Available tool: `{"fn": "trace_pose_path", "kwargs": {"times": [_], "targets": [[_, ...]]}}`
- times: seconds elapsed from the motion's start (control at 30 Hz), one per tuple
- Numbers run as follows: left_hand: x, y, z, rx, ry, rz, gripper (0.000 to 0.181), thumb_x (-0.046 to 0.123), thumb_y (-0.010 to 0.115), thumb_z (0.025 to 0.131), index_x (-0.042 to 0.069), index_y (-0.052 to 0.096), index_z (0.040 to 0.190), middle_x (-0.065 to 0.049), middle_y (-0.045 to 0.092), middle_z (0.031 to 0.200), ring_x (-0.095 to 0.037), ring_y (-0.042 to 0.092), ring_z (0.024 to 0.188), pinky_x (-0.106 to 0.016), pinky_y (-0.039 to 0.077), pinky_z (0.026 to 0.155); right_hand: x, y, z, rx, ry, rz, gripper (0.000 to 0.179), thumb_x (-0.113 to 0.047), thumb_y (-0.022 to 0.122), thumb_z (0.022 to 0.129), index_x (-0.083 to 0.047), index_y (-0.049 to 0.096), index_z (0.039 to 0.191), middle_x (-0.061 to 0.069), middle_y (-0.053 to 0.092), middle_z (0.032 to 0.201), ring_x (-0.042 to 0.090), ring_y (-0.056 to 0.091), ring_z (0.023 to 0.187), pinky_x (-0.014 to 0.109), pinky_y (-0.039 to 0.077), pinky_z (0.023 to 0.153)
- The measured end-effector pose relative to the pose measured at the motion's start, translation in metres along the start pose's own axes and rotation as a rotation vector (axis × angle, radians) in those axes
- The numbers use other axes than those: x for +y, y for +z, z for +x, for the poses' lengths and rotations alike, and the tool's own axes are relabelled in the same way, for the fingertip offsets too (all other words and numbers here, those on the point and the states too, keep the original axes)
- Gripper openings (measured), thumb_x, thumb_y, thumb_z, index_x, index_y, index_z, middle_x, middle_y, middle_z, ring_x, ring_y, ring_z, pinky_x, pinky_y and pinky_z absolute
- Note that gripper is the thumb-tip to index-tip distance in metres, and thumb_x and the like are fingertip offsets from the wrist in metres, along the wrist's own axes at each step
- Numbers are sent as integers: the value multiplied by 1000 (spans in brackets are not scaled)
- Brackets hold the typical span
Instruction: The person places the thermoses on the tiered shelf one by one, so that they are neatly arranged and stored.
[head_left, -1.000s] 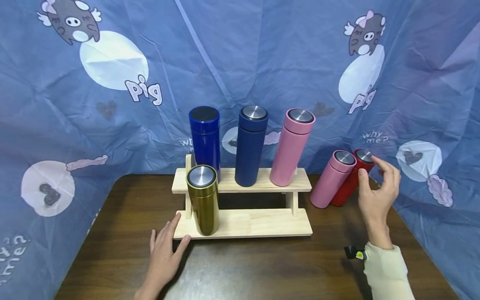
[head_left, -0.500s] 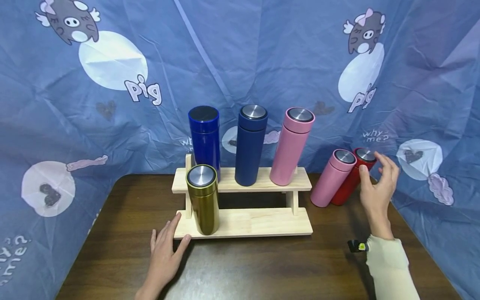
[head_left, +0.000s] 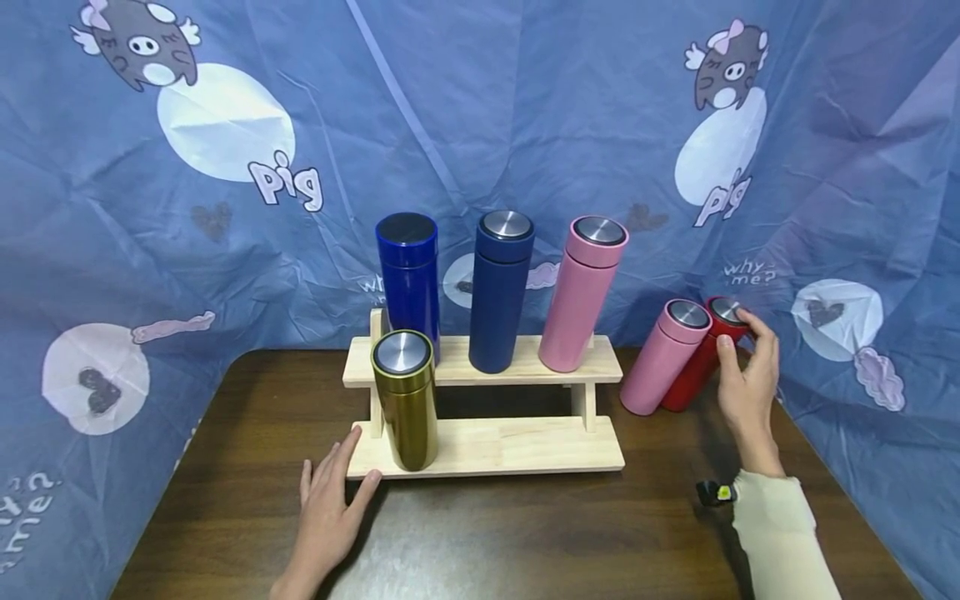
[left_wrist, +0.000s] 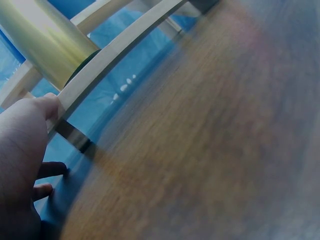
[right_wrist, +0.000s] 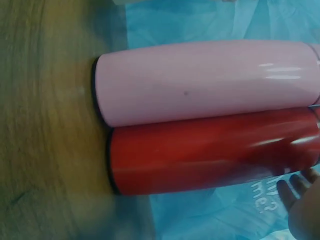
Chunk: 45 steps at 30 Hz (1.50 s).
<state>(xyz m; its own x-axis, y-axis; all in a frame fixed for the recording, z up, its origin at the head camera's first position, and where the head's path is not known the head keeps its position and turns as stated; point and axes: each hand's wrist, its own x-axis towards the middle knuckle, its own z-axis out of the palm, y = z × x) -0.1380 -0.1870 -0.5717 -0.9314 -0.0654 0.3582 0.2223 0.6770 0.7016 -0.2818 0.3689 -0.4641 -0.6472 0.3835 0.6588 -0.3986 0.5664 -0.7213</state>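
A thermos bottle in red stands on the table at the right, against a pink one. My right hand grips the red thermos near its cap, thumb in front and index finger at the far side; the right wrist view shows several fingertips beside its upper end. My left hand rests at the left end of a two-tier wooden rack, thumb on the front edge, fingers spread. Beside it on the lower shelf stands a gold thermos, whose lower part shows in the left wrist view.
On the upper shelf stand a bright blue thermos, a dark blue one and another pink one. The brown table meets a blue printed cloth behind and at the sides.
My right hand has come in around the top of the red thermos, its thumb and index finger drawing closer together there. The left hand and the rack have stayed in place.
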Motion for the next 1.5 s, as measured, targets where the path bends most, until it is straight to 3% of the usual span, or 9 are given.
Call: {"fn": "trace_pose_path", "kwargs": {"times": [0.1,0.17,0.27,0.43,0.57,0.73,1.2,1.5], "targets": [[0,0,0,3,1,3,67,28,69,109,13,45,169,-24,53,166,-60,46,150,-82,11,125,-14,2,-3,-7,9,45,51,-11,66,106,3,56,154,2,60,147,-1,53,130,20,45,103],[0,0,-1,5,1,6,67,28,70,109,13,45,169,-24,53,166,-59,47,149,-82,11,125,-22,2,-4,-10,18,71,52,-10,67,106,5,55,154,-5,60,144,0,55,127,20,46,104],[-1,-1,-1,6,0,7,67,29,70,108,13,45,169,-25,53,165,-59,47,149,-82,11,125,-8,5,-2,-2,19,58,54,-9,71,105,2,54,155,-11,59,139,0,56,121,18,44,103],[-2,-1,-1,0,-3,12,67,29,70,109,14,45,169,-25,53,165,-60,46,149,-82,12,125,18,9,2,15,26,11,57,-7,76,104,-5,53,156,1,64,143,-1,56,118,16,41,99],[-2,1,0,-1,3,11,67,29,70,109,14,45,169,-25,53,165,-60,47,149,-81,12,125,17,8,1,42,52,32,55,-5,76,103,-6,55,155,13,66,149,0,61,121,15,48,101],[-1,1,-1,1,3,2,67,28,70,108,13,46,168,-24,53,165,-60,47,149,-82,12,125,12,8,1,55,66,6,53,-4,76,104,-6,57,153,17,68,147,1,64,120,17,53,102],[0,1,0,-1,-5,0,67,30,69,109,14,45,169,-25,53,166,-59,46,150,-80,11,126,5,10,5,90,40,-15,54,0,81,99,-1,59,149,24,73,138,-5,62,106,12,51,89],[-1,0,0,-6,-4,12,67,31,69,109,13,44,169,-26,53,165,-60,47,149,-81,12,125,6,5,3,67,29,-50,51,1,79,101,2,58,148,31,72,137,-10,61,104,9,50,89]]}}
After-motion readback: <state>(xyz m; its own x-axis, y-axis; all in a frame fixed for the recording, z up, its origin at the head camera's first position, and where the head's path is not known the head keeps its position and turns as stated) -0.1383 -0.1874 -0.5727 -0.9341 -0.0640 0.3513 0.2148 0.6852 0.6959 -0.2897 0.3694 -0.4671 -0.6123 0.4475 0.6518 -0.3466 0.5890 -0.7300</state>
